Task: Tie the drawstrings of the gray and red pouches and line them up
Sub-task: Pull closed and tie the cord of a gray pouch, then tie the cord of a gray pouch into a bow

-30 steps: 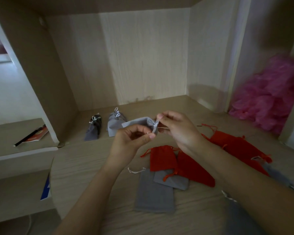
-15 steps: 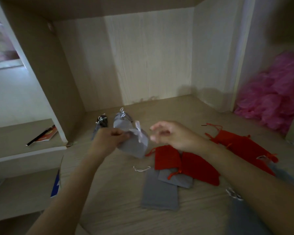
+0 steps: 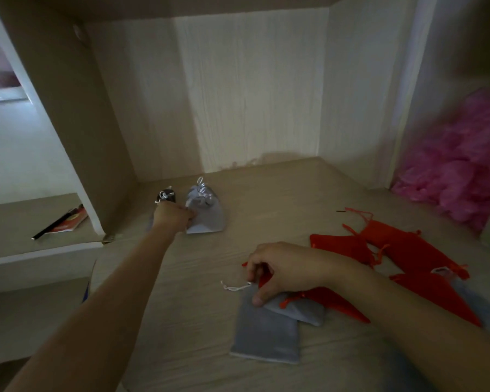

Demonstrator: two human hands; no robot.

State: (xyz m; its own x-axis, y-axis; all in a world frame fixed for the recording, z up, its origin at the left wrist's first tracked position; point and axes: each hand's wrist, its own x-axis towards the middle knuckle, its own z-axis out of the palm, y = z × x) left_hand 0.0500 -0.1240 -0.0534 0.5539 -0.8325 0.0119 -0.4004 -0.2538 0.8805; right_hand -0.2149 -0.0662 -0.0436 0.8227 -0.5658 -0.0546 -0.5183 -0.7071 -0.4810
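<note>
Left hand grips a tied gray pouch at 11 o'clock to line it up. Right hand pinches loose pouches, 5 o'clock

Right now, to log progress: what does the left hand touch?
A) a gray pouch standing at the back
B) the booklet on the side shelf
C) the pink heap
A: the left hand holds the edge of the gray pouch standing near the back wall.
</note>
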